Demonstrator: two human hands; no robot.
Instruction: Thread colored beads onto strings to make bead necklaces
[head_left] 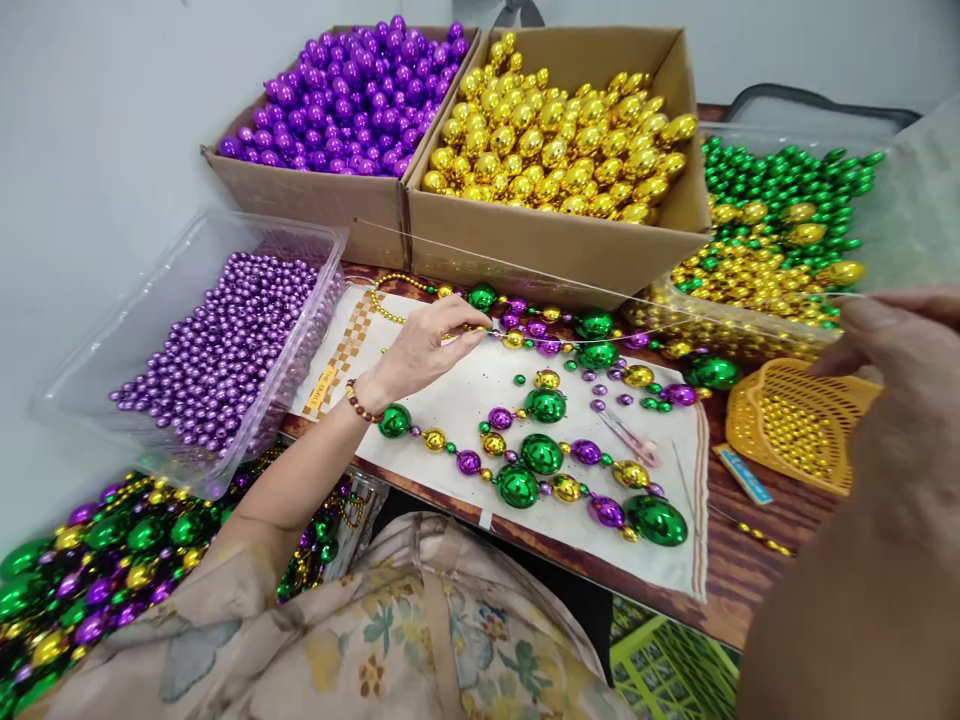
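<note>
My left hand [431,345] pinches a thin clear thread [600,292] over a white cloth [465,395], its fingers closed beside a gold bead on the strand. My right hand [896,340] is raised close to the camera at the right, blurred, fingers pinched on the far end of the same thread. A strung run of green, purple and gold beads [555,470] lies across the cloth below the left hand. A beaded bracelet circles my left wrist.
Cardboard boxes of purple balls [352,95] and gold balls [559,140] stand at the back. A clear tray of small purple beads [217,345] is left, green and gold beads [780,215] right, an orange basket [799,425] of small gold beads, finished strands [90,570] lower left.
</note>
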